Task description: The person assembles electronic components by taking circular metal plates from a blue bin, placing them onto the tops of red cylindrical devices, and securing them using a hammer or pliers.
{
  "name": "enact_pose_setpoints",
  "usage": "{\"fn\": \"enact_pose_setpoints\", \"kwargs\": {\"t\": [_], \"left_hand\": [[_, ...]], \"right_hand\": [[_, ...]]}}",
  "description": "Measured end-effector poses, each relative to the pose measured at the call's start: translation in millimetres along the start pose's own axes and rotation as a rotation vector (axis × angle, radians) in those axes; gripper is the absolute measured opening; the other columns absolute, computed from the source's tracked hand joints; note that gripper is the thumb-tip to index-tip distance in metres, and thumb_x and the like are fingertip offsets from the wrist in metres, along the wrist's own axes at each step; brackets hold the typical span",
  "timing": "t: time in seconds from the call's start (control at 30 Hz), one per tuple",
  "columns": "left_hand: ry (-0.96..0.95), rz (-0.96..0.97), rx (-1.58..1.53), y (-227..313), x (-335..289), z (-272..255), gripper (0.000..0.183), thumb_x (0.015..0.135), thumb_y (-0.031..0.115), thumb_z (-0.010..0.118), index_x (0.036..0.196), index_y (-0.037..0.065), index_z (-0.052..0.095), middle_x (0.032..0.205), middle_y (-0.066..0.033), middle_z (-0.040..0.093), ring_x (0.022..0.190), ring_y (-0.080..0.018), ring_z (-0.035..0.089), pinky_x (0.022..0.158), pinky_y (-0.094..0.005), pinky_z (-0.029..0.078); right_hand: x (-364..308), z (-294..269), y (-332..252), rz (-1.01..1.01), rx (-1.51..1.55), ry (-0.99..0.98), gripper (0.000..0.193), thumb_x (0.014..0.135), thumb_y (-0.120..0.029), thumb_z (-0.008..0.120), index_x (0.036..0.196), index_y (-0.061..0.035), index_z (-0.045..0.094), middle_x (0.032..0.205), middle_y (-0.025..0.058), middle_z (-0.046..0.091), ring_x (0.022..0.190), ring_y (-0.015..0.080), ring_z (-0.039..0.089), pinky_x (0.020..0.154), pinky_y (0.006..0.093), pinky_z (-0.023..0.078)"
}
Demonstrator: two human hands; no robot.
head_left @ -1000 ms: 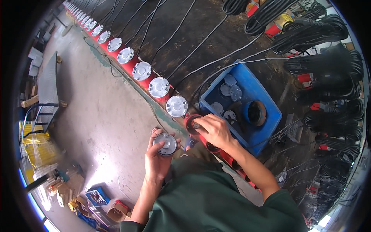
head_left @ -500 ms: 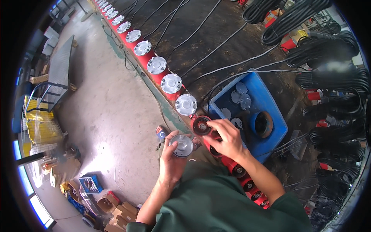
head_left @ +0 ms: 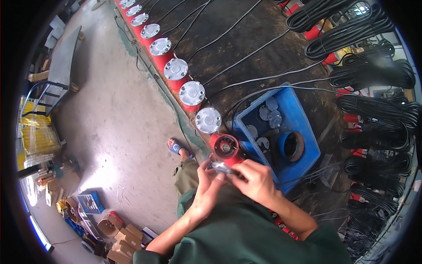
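A round, silvery metal cover is gripped between both hands in front of my body, blurred by motion. My left hand closes around its left side, thumb on top. On the other side my right hand pinches its edge; some fingertips are hidden. Just beyond the hands stands an uncovered red cylindrical housing, its dark inside and central shaft showing. Next to it, a red housing bears a silvery cover, first in a row of covered ones running to the far left.
To the right, a blue plastic bin holds several metal covers and a blue ring-shaped piece. Black cables cross the dark bench towards coiled cable bundles. A trolley and cardboard boxes stand on the floor at left.
My right hand has left the uncovered housing and moved down to the metal cover. The cover has tilted from facing up and shifted right with my left hand. The whole view has shifted slightly.
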State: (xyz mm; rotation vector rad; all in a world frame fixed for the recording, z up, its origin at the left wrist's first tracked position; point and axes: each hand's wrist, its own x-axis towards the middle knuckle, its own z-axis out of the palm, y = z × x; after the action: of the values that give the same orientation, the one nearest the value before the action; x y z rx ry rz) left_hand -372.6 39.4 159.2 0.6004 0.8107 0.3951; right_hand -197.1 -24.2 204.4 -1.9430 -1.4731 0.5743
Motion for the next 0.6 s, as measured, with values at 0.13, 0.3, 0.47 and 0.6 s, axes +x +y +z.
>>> {"fn": "enact_pose_setpoints", "kwargs": {"t": [0.13,0.3,0.47,0.6], "left_hand": [[-0.001,0.158,0.362,-1,9,-8,0.071,0.098,0.008,0.073,0.155,0.002,0.031,0.134,-0.0175,0.055,0.113,-0.0239,0.063,0.099,-0.0402,0.053],[0.157,0.72,0.91,0,52,-9,0.091,0.074,0.012,0.094,0.149,0.002,0.043,0.133,-0.0172,0.062,0.118,-0.0323,0.063,0.107,-0.0453,0.047],[0.085,0.699,0.886,-2,73,-12,0.104,0.071,0.016,0.098,0.156,0.005,0.038,0.149,-0.015,0.06,0.135,-0.033,0.06,0.112,-0.0485,0.039],[0.044,0.684,0.898,-6,78,-14,0.111,0.071,0.02,0.099,0.159,0.007,0.033,0.154,-0.0125,0.059,0.141,-0.0314,0.058,0.112,-0.0479,0.038]], "right_hand": [[12,-24,39,0.418,0.347,-0.118,0.025,0.091,-0.007,0.081,0.113,0.0029,0.073,0.088,0.006,0.076,0.073,0.0092,0.07,0.062,0.0258,0.055],[45,-18,67,0.507,0.433,-0.169,0.027,0.096,-0.011,0.079,0.115,0.0062,0.072,0.087,0.0047,0.075,0.073,0.0083,0.069,0.062,0.0237,0.054],[56,-7,65,0.49,0.414,-0.217,0.03,0.093,-0.016,0.082,0.111,0.0061,0.074,0.087,0.0112,0.079,0.077,0.0127,0.075,0.067,0.028,0.058],[54,-7,65,0.466,0.345,-0.197,0.029,0.093,-0.017,0.082,0.111,0.005,0.074,0.085,0.0117,0.079,0.076,0.0135,0.075,0.069,0.0293,0.059]]}}
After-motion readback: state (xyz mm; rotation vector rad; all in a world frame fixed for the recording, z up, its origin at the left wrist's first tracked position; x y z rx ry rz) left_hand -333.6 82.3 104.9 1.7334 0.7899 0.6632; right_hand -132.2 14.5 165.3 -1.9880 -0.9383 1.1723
